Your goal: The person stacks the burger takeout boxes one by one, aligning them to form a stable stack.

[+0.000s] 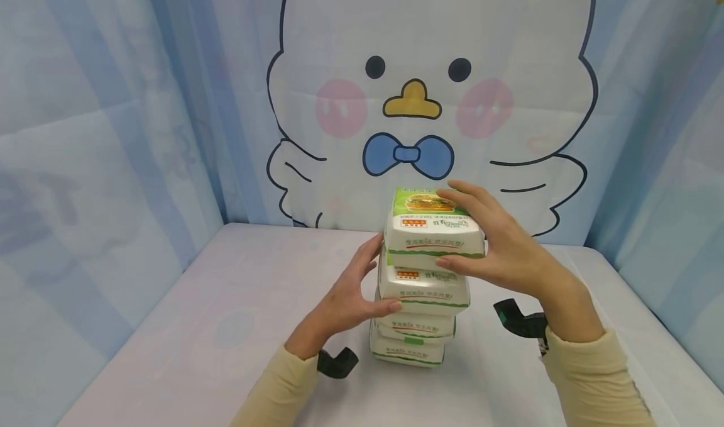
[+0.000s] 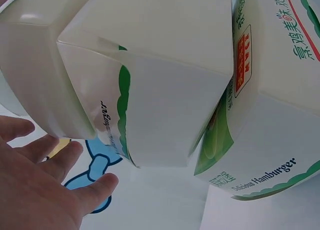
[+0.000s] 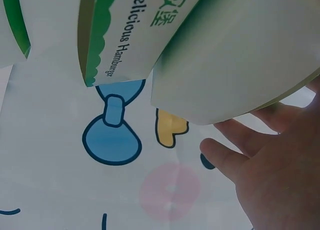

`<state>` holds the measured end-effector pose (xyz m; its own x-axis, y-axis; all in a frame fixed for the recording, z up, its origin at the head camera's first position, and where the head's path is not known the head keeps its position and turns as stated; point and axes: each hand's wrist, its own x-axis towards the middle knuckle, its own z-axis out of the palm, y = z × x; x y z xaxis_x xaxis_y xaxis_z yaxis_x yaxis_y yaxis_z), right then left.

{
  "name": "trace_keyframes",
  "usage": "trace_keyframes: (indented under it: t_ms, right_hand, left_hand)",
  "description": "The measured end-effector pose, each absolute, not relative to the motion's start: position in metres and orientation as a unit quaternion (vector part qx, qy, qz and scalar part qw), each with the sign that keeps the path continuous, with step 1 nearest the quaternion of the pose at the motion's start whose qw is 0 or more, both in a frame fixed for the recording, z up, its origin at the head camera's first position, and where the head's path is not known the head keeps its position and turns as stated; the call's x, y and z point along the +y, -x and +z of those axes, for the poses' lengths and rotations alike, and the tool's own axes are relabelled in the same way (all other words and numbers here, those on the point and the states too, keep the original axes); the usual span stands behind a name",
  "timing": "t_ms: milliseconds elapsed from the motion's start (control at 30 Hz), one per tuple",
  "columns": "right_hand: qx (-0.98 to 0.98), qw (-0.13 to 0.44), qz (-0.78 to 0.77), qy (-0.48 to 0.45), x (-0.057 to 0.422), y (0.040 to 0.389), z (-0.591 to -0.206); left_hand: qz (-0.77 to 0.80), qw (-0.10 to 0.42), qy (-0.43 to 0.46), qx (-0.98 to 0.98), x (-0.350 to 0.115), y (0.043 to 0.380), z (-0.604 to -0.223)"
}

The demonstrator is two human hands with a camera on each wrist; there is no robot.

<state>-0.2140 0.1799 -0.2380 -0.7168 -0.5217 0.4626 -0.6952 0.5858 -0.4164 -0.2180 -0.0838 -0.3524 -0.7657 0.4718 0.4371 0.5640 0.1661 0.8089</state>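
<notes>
A stack of several white-and-green hamburger boxes stands upright in the head view. Its top box has a burger picture on the lid and rests on a second box. My right hand holds the top box, thumb across the lower front and fingers over the lid's far right corner. Beside the stack's left side is my left hand, its thumb reaching the second box's front. Fingers of that hand are spread in the left wrist view. One right-hand finger is apart from the box.
A pale cloth covers the table around the stack. Behind hangs a curtain printed with a white duck and blue bow tie. Blue-and-white curtains enclose both sides. A box side with green trim fills the left wrist view.
</notes>
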Motion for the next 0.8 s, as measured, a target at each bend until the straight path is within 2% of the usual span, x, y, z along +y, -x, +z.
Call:
trace_keyframes:
  t_ms: [533, 800]
  right_hand:
    - [-0.875, 0.160, 0.316, -0.330, 0.190, 0.208, -0.237]
    - [-0.868, 0.170, 0.352, -0.307, 0.203, 0.202, -0.249]
  left_hand:
    - [-0.538, 0.048, 0.320, -0.778, -0.088, 0.215, -0.346]
    - [-0.532, 0.052, 0.307, -0.788, -0.096, 0.217, -0.344]
